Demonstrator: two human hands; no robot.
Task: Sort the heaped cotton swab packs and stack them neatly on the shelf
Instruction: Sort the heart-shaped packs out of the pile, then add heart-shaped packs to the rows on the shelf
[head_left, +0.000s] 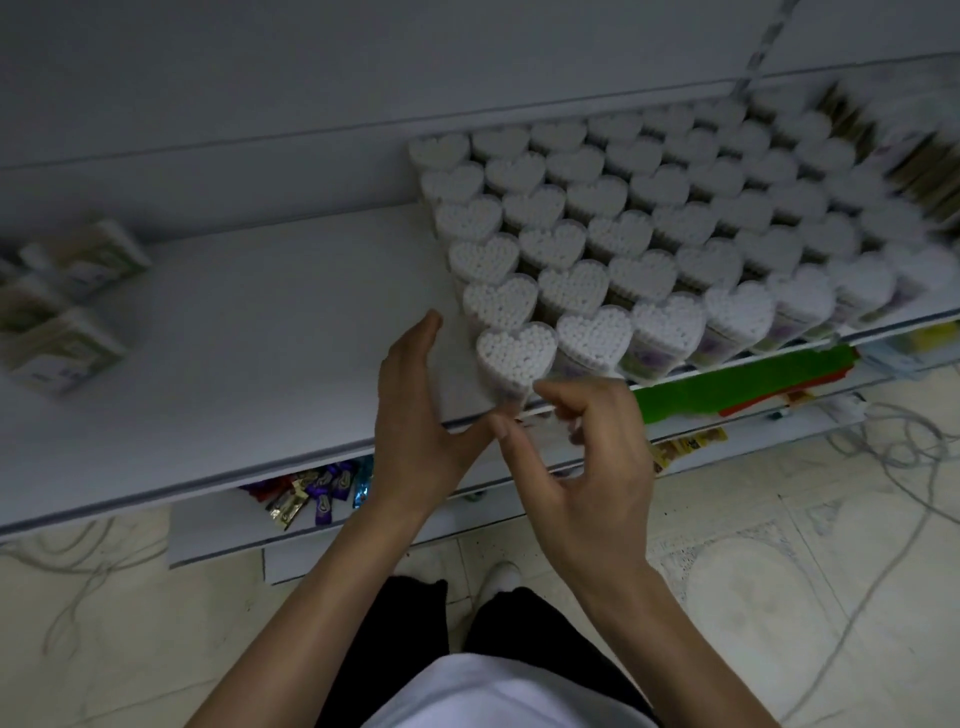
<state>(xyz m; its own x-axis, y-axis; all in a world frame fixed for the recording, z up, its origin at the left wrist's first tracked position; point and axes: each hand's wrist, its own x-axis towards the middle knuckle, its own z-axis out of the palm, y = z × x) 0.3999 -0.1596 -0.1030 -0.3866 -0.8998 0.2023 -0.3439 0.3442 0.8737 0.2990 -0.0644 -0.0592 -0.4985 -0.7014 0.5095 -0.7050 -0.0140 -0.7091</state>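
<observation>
A: Status on the hands?

B: Left hand (415, 415) is lying flat. Its fingers (408, 348) are running straight along the left flank of the block of heart-shaped cotton swab packs (675, 218), and its thumb is reaching right under the front corner.

A: Right one?

B: Right hand (592, 467) is sitting at the shelf's front edge with its fingers curled. Its index finger (553, 389) is pointing left, right at the foot of the front-left heart pack (514, 358). Its thumb is coming up just beside the left thumb. I can't tell whether it is actually pinching that pack or only touching it.

A: Where are the packs sitting?

B: They are standing upright on the white shelf (234, 338), swab tips facing up. They are filling the right half in tight diagonal rows, each pack touching the next. The front-left one is standing at the corner, at the shelf lip. The far right of the block is blurring out.

A: Anything else on that shelf?

B: Rectangular packs (67, 317) are lying at the far left, well apart from the hearts. They are blurred and their labels are unreadable.

A: Below?

B: Purple sachets (324, 493) are poking out on a lower shelf, and a green strip (743, 382) is showing under the heart rows. Loose cables (883, 441) are trailing over the tiled floor (779, 597).
</observation>
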